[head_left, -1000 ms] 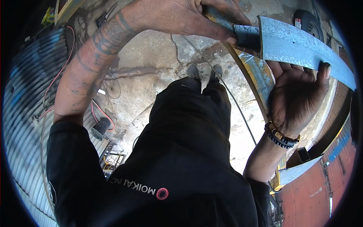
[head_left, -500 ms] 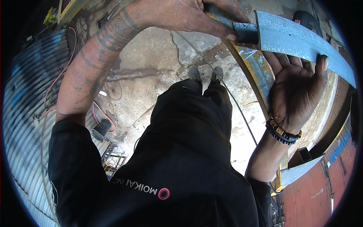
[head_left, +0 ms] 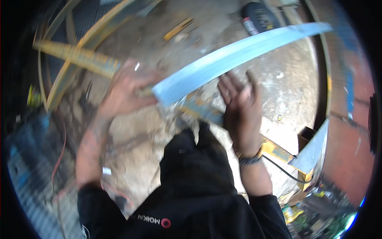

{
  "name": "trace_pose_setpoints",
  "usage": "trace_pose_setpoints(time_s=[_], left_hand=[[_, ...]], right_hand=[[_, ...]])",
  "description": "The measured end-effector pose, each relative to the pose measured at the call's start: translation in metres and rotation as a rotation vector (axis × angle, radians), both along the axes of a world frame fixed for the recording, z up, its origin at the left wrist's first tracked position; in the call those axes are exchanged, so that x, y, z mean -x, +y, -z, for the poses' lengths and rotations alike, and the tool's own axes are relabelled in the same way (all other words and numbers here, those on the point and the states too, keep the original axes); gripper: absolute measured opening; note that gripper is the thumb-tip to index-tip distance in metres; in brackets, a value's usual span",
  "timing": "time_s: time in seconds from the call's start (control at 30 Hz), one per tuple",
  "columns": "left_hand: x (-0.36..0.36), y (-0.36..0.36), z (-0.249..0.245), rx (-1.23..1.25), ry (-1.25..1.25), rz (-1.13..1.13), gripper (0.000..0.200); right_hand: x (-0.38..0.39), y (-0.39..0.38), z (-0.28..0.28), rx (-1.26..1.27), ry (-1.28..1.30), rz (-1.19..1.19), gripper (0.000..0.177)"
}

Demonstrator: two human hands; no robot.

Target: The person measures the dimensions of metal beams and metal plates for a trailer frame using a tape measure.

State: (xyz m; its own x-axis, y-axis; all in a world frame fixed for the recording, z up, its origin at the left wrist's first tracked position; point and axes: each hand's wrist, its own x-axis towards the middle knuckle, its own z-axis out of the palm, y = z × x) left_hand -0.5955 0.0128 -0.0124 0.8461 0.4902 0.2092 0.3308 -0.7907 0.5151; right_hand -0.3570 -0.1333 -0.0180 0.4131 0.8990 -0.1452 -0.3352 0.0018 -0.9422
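A long blue-grey metal strip [head_left: 230,57] stretches from the centre toward the upper right, above a rusty yellow metal beam [head_left: 93,60]. My left hand [head_left: 129,87] is at the strip's near end, over the beam; motion blurs its fingers, and what they grip is unclear. Under the strip's middle, my right hand [head_left: 242,107] has its palm turned up and its fingers spread, with the fingertips close to the lower edge. Whether they touch it cannot be made out.
Yellow metal framework [head_left: 75,47] stands at the upper left. A black wheel [head_left: 260,18] lies at the top. Corrugated sheet [head_left: 30,167] is at the left, and reddish panels [head_left: 346,159] are at the right. A hose [head_left: 58,163] runs at the left.
The view has shifted and tilted up, showing more of the yellow framework. Both hands and the strip now appear lower and further left in view, and the strip slants up to the right.
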Motion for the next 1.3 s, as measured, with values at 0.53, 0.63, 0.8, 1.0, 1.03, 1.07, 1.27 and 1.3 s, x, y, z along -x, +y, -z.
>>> trace_pose_setpoints(time_s=[0.53,0.63,0.8,1.0,1.03,1.07,1.27,1.3], left_hand=[[0.046,-0.148,0.135,-0.292,-0.266,-1.22,0.062],[0.081,-0.272,0.296,0.309,0.34,-1.792,0.066],[-0.066,-0.567,0.397,1.342,1.035,-1.059,0.052],[-0.328,-0.677,0.419,1.196,0.754,-0.09,0.051],[-0.361,-0.672,0.42,1.251,0.686,-0.078,0.052],[-0.412,-0.666,0.374,0.791,0.906,-0.128,0.052],[-0.452,-0.681,0.427,0.573,0.783,0.162,0.044],[-0.436,-0.709,0.488,0.551,0.799,0.133,0.037]], right_hand=[[-0.148,-0.327,0.053,0.383,-0.248,-0.884,0.071],[-0.234,-0.434,0.109,0.644,-0.394,-0.866,0.077],[-0.393,-0.668,0.248,1.056,-0.678,-0.695,0.081],[-0.547,-0.82,0.161,1.125,-0.65,0.086,0.06],[-0.573,-0.837,0.163,1.077,-0.667,0.161,0.06],[-0.597,-0.84,0.155,1.057,-0.628,0.182,0.056],[-0.709,-0.757,0.116,0.759,-0.611,0.18,0.041],[-0.722,-0.736,0.112,0.687,-0.59,0.136,0.04]])
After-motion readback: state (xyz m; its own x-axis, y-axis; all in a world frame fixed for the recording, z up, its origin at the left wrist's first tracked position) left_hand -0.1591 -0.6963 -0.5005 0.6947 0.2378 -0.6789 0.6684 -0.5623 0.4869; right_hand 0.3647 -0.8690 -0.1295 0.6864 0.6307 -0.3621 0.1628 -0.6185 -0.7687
